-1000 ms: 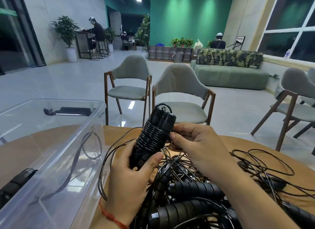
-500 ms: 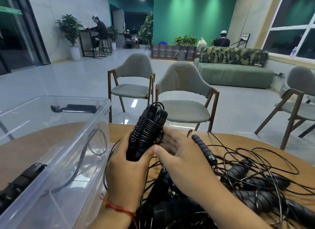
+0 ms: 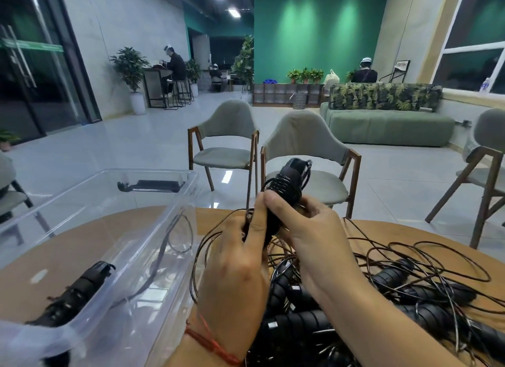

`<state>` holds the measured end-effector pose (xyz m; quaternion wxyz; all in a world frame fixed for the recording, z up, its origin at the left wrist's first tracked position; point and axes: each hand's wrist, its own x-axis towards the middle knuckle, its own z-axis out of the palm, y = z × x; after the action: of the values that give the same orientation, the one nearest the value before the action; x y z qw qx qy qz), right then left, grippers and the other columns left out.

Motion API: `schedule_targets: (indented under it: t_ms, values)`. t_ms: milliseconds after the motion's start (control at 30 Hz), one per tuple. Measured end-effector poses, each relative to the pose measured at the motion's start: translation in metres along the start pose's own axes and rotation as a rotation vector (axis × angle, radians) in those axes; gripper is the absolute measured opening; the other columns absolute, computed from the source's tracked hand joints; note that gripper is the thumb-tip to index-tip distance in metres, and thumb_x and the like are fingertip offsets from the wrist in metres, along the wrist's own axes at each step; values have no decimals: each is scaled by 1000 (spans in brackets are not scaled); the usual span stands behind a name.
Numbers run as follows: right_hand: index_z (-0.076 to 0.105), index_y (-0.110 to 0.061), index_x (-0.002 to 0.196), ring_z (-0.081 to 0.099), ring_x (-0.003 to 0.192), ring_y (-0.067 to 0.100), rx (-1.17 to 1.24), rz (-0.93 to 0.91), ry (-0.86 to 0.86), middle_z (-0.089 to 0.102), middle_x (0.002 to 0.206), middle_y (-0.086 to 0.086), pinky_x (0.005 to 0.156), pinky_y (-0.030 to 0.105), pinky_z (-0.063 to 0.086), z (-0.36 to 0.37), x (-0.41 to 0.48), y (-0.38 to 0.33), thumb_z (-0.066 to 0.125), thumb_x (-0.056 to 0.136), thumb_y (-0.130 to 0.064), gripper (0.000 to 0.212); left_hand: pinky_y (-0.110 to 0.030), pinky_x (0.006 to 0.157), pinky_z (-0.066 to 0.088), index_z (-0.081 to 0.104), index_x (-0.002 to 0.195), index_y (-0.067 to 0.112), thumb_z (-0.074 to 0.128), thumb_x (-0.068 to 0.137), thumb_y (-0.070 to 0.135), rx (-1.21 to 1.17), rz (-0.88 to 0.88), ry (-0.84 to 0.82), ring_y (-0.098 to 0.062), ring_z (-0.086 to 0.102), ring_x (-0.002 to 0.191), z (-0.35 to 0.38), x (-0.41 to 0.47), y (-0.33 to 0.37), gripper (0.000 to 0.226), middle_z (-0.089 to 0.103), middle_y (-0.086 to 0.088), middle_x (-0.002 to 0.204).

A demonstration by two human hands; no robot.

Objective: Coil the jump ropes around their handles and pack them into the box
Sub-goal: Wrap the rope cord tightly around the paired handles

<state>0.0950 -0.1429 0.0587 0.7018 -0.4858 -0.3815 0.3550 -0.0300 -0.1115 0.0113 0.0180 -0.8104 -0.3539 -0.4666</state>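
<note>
The left hand (image 3: 235, 262) curls round the lower handles of one jump rope (image 3: 287, 187), and the right hand (image 3: 311, 230) pinches its cord alongside. Winding looks nearly done, so next comes tucking the end and carrying it left into the clear box (image 3: 153, 172). The tangled pile (image 3: 410, 292) lies on the counter (image 3: 393, 234), below the hands.

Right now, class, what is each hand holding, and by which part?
Both hold one coiled jump rope. The left hand grips the lower end of its handles; the right hand grips the middle, just below the windings.
</note>
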Motion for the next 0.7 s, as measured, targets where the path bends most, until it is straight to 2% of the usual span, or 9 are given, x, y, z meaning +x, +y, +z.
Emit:
schedule_targets:
  t_ms: [100, 167, 233, 333, 400, 467, 500, 600, 700]
  values:
    - [79, -17, 115, 77, 106, 18, -82, -71, -41, 81, 108, 2, 98, 42, 61, 7, 7, -15, 87, 87, -29, 31, -38, 80, 62, 22, 169, 19, 79, 88, 19, -44, -51, -78, -23, 67, 100, -21, -4, 12, 98, 54, -3, 134]
    - [77, -21, 119, 76, 108, 15, -137, -114, -95, 81, 111, -1, 91, 34, 61, 13, 9, -25, 89, 87, -29, 35, -37, 84, 59, 2, 170, 27, 65, 97, 34, -33, -115, -129, -20, 64, 109, -41, -3, 22, 97, 49, 3, 142]
    - [75, -23, 122, 76, 109, 13, -174, -146, -143, 81, 112, -3, 87, 29, 61, 22, 10, -37, 90, 85, -28, 40, -30, 100, 51, -22, 165, 35, 49, 104, 44, 1, -151, -178, -12, 51, 127, -65, 3, 31, 94, 41, 12, 150]
    - [72, -23, 126, 76, 111, 15, -181, -163, -199, 81, 114, -3, 100, 38, 59, 43, 8, -52, 92, 84, -26, 47, -23, 114, 36, -37, 156, 39, 40, 108, 46, 51, -184, -277, -3, 34, 142, -118, 15, 38, 91, 32, 19, 157]
    - [67, -25, 132, 74, 117, 18, -175, -156, -237, 79, 120, -2, 109, 47, 54, 62, 9, -57, 95, 79, -33, 61, -14, 101, 40, -21, 163, 41, 40, 109, 43, 82, -174, -308, 1, 45, 120, -152, 21, 31, 81, 44, 19, 143]
    - [64, -25, 133, 73, 119, 19, -186, -148, -269, 79, 122, -3, 113, 51, 51, 79, 13, -60, 97, 75, -38, 68, -8, 76, 41, 13, 165, 43, 41, 110, 38, 102, -177, -313, 1, 52, 95, -179, 28, 17, 62, 57, 20, 124]
    - [64, -24, 133, 73, 118, 18, -211, -153, -294, 79, 121, -3, 112, 51, 51, 90, 14, -64, 97, 75, -37, 67, -5, 71, 39, 31, 160, 43, 44, 110, 33, 116, -187, -312, 0, 56, 91, -194, 33, 7, 53, 63, 18, 121]
    - [62, -23, 132, 75, 112, 16, -308, -168, -386, 79, 119, -3, 107, 46, 56, 121, 18, -74, 97, 76, -31, 67, -14, 82, 47, 61, 136, 36, 49, 105, 14, 143, -303, -336, -8, 65, 96, -227, 54, -36, 39, 72, 10, 115]
    - [63, -27, 128, 74, 106, 6, -543, -201, -482, 78, 114, -9, 95, 26, 57, 148, 23, -78, 100, 71, -38, 68, -27, 91, 54, 66, 126, 34, 48, 100, 10, 273, -419, -574, -12, 67, 102, -242, 77, -91, 40, 71, 7, 119]
